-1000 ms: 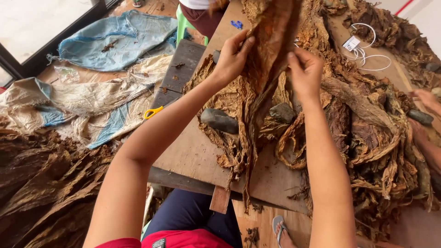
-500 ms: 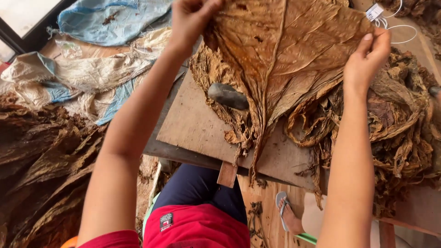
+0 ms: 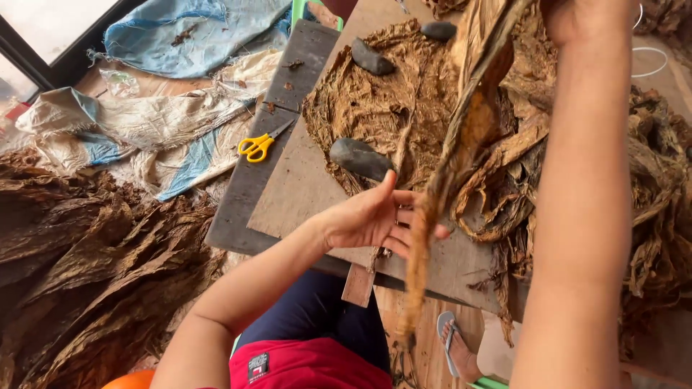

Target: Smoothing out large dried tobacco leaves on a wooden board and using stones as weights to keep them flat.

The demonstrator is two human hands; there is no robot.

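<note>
Fingers (image 3: 404,234) of the left hand (image 3: 367,220) lie spread and half open against the lower stretch of a long dried leaf (image 3: 461,151), the thumb pointing up beside it; they touch the leaf without closing round it. Higher up, the right hand (image 3: 584,18) reaches to the top edge of the view and holds the leaf's upper end, though its fingers are cut off by the frame, so how tightly they close cannot be told. The leaf hangs as a gathered, twisted brown strip from that hand down past the counter's (image 3: 303,187) near edge, ending above the dark trousers.

On the wooden counter behind it a flattened pile of leaves (image 3: 375,108) is spread out, with three dark smooth stones resting on it: one near the left hand (image 3: 359,158), two farther back (image 3: 371,57) (image 3: 438,30). Yellow-handled scissors (image 3: 258,145) lie on a dark plank at the counter's left side. To the right, loose crumpled leaves (image 3: 649,202) are heaped. On the floor to the left sit pale and blue woven sacks (image 3: 166,137), a blue sheet (image 3: 194,36) beyond them, and a big heap of dark leaves (image 3: 94,274). A sandalled foot (image 3: 455,346) shows under the counter.
</note>
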